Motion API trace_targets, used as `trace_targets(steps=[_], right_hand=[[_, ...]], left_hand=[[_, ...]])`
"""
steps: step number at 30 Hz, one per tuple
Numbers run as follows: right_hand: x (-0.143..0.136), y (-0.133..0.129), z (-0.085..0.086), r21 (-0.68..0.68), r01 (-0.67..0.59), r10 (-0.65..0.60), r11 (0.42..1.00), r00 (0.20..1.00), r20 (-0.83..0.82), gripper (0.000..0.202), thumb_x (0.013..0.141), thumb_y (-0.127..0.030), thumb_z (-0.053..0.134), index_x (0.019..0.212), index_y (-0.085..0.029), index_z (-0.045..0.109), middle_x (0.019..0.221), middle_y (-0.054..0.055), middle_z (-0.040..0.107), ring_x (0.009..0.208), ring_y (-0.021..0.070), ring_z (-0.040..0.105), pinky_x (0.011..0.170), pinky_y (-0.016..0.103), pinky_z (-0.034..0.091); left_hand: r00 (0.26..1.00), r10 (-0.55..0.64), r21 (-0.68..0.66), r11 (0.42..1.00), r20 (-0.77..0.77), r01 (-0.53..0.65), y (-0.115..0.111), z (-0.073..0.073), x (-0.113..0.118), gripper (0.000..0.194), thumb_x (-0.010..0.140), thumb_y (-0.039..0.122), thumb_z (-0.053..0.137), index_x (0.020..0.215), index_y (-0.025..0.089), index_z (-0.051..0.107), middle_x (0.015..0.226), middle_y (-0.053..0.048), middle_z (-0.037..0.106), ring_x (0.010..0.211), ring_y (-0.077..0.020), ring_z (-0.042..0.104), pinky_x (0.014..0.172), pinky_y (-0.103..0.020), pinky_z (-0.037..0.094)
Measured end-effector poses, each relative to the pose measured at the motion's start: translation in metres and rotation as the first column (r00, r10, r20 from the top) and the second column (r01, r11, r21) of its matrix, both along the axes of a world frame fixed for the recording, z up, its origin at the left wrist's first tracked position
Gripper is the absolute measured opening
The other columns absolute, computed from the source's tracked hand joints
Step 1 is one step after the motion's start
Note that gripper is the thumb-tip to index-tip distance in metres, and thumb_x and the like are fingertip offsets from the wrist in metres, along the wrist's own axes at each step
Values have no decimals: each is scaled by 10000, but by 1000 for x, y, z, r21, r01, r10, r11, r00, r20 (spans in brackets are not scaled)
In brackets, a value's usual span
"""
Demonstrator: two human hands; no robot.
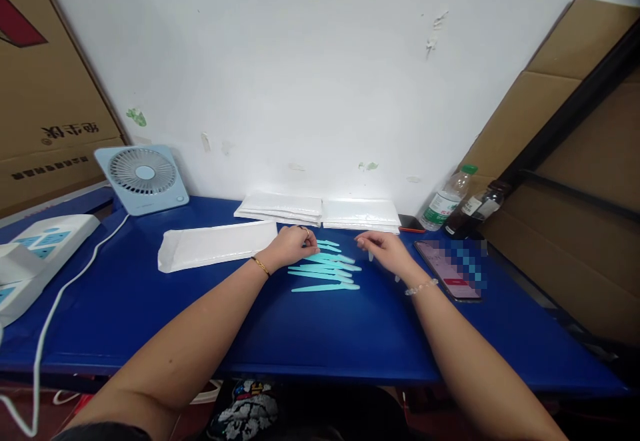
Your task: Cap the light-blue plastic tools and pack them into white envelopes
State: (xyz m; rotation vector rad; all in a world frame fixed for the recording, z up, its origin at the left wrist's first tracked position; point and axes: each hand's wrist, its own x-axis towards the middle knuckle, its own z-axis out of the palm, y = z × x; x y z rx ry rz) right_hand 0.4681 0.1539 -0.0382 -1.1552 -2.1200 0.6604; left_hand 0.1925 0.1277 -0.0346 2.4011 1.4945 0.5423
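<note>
Several turquoise eyebrow razors lie side by side in a loose row on the blue table, their handles pointing left. My left hand is closed in a pinch at the handle end of one razor near the far part of the row. That razor's right end looks slightly blurred. To the right of the row, my right hand has thumb and fingertips together. A small translucent piece shows just under its fingers, and another translucent piece is near the wrist. What the right fingertips hold is hidden.
A flat white padded envelope lies left of my left hand. Two stacks of white envelopes rest against the wall. A phone, a clear bottle and a dark bottle are at right. A blue fan and a power strip stand left.
</note>
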Motion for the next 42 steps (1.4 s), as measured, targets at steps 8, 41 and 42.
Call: trace_targets(steps=[8, 41, 42], right_hand=[[14, 9, -8, 181, 224, -282, 958, 855, 436, 156, 733, -359, 639, 696, -207, 645, 693, 59, 676, 618, 196, 593, 531, 282, 382], [-24, -16, -2, -57, -168, 165, 984, 984, -65, 194, 814, -308, 547, 959, -191, 601, 812, 25, 648, 723, 147, 591, 661, 272, 473], [-23, -15, -1, -62, -182, 179, 981, 982, -60, 208, 816, -304, 544, 981, -191, 601, 827, 28, 654, 737, 149, 596, 675, 275, 476]], left_hand=[[986, 110, 136, 986, -129, -93, 7, -7, -2, 164, 805, 322, 559, 875, 237, 680, 873, -20, 677, 934, -219, 573, 846, -335, 371], [1000, 18, 39, 999, 8, -18, -1, 2, 10, 183, 806, 339, 541, 789, 199, 657, 796, -9, 684, 798, -170, 613, 728, -251, 420], [1000, 5, 33, 999, 3, -5, -2, 2, 11, 190, 808, 350, 542, 794, 203, 660, 791, -6, 684, 799, -170, 614, 738, -254, 421]])
